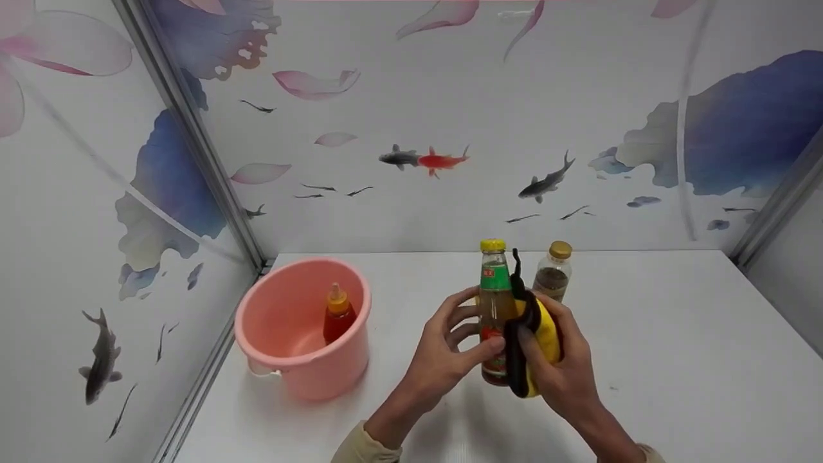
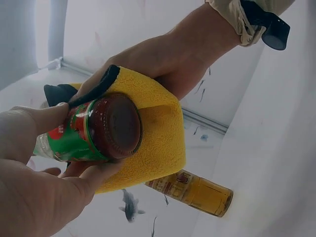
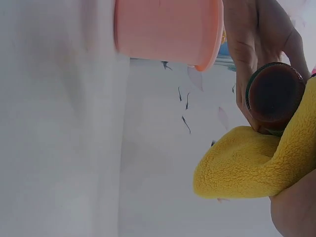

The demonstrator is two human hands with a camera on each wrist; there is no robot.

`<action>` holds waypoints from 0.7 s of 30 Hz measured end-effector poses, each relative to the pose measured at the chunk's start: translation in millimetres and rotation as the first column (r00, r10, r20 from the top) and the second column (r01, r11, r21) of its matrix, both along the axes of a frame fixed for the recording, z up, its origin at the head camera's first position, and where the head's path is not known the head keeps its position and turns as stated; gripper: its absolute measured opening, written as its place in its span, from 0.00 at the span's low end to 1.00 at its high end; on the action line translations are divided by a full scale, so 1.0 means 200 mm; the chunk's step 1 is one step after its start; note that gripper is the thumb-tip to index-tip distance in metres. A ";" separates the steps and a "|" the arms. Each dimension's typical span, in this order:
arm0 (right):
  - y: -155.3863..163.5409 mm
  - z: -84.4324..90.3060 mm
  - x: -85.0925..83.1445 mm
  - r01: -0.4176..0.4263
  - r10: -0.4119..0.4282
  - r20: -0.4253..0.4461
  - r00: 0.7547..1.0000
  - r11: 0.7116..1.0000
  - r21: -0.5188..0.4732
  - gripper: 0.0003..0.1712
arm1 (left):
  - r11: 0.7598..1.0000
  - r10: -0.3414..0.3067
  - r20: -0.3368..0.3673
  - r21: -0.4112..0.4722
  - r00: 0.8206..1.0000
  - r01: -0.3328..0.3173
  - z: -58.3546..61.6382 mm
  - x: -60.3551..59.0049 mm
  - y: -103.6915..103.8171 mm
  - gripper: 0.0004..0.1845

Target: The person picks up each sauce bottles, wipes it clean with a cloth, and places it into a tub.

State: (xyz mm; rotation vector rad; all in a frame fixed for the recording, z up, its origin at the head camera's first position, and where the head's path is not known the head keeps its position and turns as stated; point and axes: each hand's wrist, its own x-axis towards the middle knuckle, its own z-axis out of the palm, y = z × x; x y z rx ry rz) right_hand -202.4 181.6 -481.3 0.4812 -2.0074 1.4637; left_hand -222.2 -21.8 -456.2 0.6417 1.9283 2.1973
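Counting three bottles (image 1: 496, 308), one bucket (image 1: 302, 334), one yellow cloth (image 1: 543, 334).

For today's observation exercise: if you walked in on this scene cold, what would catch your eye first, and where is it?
First, the glass bottle with a yellow cap and green label, held in mid-table by the left hand while the right hand presses a yellow cloth with black trim against its side. To the left stands a pink bucket with a red sauce bottle inside. Behind the hands is a small brown-capped bottle.

Probably staged recording booth: white table (image 1: 643, 334) boxed by fish-and-petal printed wall panels (image 1: 450, 128), metal corner posts (image 1: 193, 135).
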 end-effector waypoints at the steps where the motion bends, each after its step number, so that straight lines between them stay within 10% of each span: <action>1: 0.00 0.00 0.00 -0.001 0.001 0.002 1.000 1.000 0.000 0.35 | 1.000 0.005 0.009 0.003 1.000 -0.005 0.00 0.00 0.00 0.37; 21: 0.02 0.02 0.00 -0.011 0.011 0.016 1.000 1.000 0.013 0.38 | 0.999 -0.052 -0.009 0.009 0.999 0.052 0.01 -0.01 -0.02 0.29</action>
